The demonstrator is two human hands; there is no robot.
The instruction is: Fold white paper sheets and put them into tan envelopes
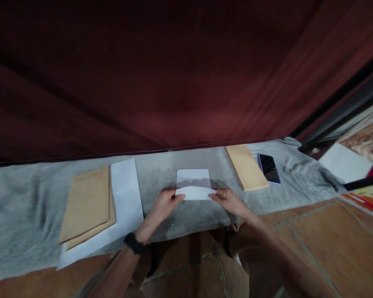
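A sheet of white paper (pixel 193 176) lies on the grey cloth in front of me, its near part bent up into a fold. My left hand (pixel 167 203) pinches the left end of that folded edge, thumb on top. At the opposite end, my right hand (pixel 228 201) grips the edge the same way, thumb over the paper. Both sets of fingers are partly hidden behind the fold. Shadows of the hands fall across the paper's flat far part.
Brown envelopes (pixel 88 198) rest over white sheets (pixel 126 198) at the left. To the right lie a stack of narrow brown envelopes (pixel 247 167) and a phone (pixel 269 168). A grey cloth (pixel 161 165) covers the long surface; a dark red curtain (pixel 180 82) hangs behind.
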